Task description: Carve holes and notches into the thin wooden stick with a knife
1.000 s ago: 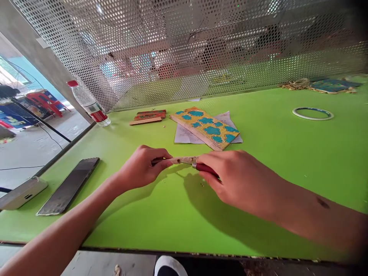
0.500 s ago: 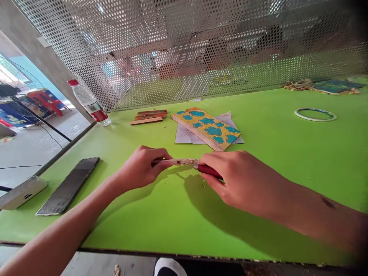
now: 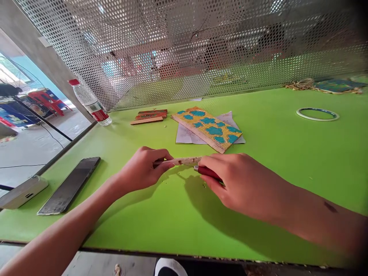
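Between my hands, just above the green table (image 3: 161,226), is a thin pale strip that looks like wood (image 3: 188,160), with small dark notches along its near edge. My left hand (image 3: 148,165) pinches the strip's left end between thumb and fingers. My right hand (image 3: 241,178) is closed around the dark red handle of a carving tool (image 3: 209,172). The tool's thin metal shaft points left, its tip at a notch in the strip's near edge. My right fingers hide the strip's right end. A few crumbs lie on the table below.
Beyond my hands, a yellow board with blue patches (image 3: 214,128) rests on white paper (image 3: 184,136). Painted strips (image 3: 151,115) and a bottle (image 3: 90,103) stand farther back. At left lie a phone (image 3: 70,186) and a white box (image 3: 23,191); at right, a ring (image 3: 317,114). Perforated metal (image 3: 172,50) borders the back.
The tool's shaft has tipped slightly down and away from the strip, showing more of the notched edge. Both hands keep their holds and have barely moved.
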